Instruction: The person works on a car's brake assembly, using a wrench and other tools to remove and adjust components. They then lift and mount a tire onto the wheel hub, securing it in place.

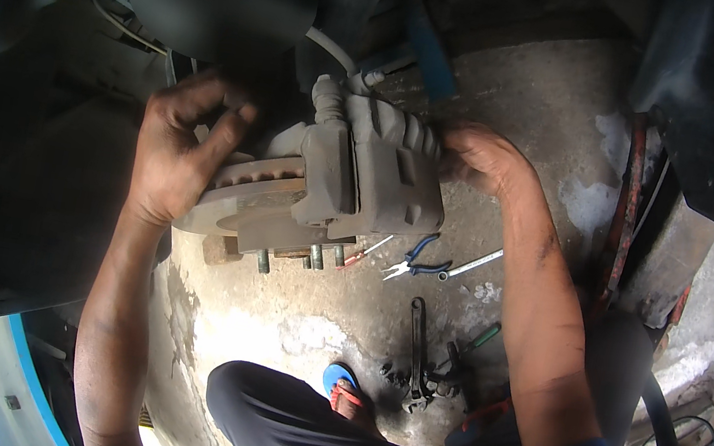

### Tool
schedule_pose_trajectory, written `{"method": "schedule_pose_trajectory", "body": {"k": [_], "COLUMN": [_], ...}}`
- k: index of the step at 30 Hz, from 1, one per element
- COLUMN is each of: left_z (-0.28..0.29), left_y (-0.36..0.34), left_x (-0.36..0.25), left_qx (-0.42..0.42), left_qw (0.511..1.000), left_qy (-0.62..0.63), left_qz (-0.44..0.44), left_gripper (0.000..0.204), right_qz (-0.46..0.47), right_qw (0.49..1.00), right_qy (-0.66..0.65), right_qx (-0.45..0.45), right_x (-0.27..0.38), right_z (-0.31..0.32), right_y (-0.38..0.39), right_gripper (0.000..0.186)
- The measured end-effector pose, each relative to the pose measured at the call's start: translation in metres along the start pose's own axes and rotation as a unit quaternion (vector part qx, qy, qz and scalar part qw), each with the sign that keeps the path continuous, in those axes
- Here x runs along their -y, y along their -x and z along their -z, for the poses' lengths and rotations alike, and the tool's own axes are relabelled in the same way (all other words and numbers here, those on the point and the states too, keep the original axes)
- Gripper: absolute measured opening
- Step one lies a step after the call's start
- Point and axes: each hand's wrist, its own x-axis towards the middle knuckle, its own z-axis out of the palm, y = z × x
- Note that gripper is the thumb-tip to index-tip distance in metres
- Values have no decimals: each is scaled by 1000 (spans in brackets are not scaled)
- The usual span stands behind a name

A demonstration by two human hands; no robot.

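Observation:
A grey, dusty brake caliper (391, 182) sits over a brake disc (234, 204) with protruding studs (315, 257). My left hand (183, 144) is at the disc's upper left, fingers curled into shadow above it and thumb pointing up; what they hold is unclear. My right hand (484, 159) grips the right side of the caliper, with its fingertips partly hidden behind it. A ribbed, boot-like part (329, 102) stands at the caliper's upper left.
On the concrete floor (267, 321) lie blue-handled pliers (416, 260), a spanner (472, 265), a screwdriver (366, 253) and several dark tools (417, 345). Dark bodywork (702, 110) and a reddish hose (624, 219) flank the right. My knee and sandalled foot (340, 388) are below.

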Motion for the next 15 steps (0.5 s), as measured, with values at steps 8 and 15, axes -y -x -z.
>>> {"method": "schedule_pose_trajectory", "body": {"k": [8,15], "left_z": [1,3], "left_y": [3,6], "left_x": [1,5], "left_qx": [5,9], "left_qw": [1000,1000], "left_qy": [-18,-6], "left_qz": [-1,28], "left_gripper": [9,11], "right_qz": [-46,-22], "right_qw": [981,998], "right_qy": [-189,-48], "right_qx": [25,34], "right_x": [-13,-2], "right_z": [-7,-5], "right_y": [-1,-10], "right_gripper": [34,30]}}
